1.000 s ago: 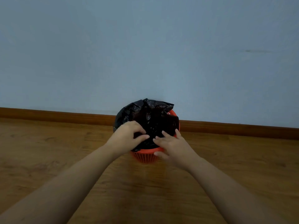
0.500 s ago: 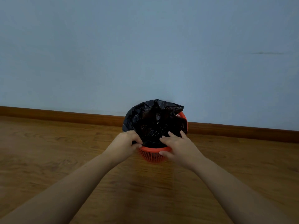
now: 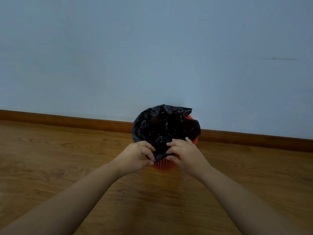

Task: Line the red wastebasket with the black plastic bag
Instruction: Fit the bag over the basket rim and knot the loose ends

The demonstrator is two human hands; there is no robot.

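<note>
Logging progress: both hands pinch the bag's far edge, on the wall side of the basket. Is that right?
Not quite. The head view shows the left hand and right hand pinching the bag's near edge, on the person's side of the basket, not the far edge.

Left forearm (image 3: 76,192) and right forearm (image 3: 237,192) stretch forward, bare, converging on the bag (image 3: 162,126). Left hand (image 3: 138,155) is at the bag's near edge, fingers curled, thumb and fingertips pinching plastic. Right hand (image 3: 184,153) is just beside it on that same edge, fingers bent over the top, thumb tucked under, gripping.
</note>
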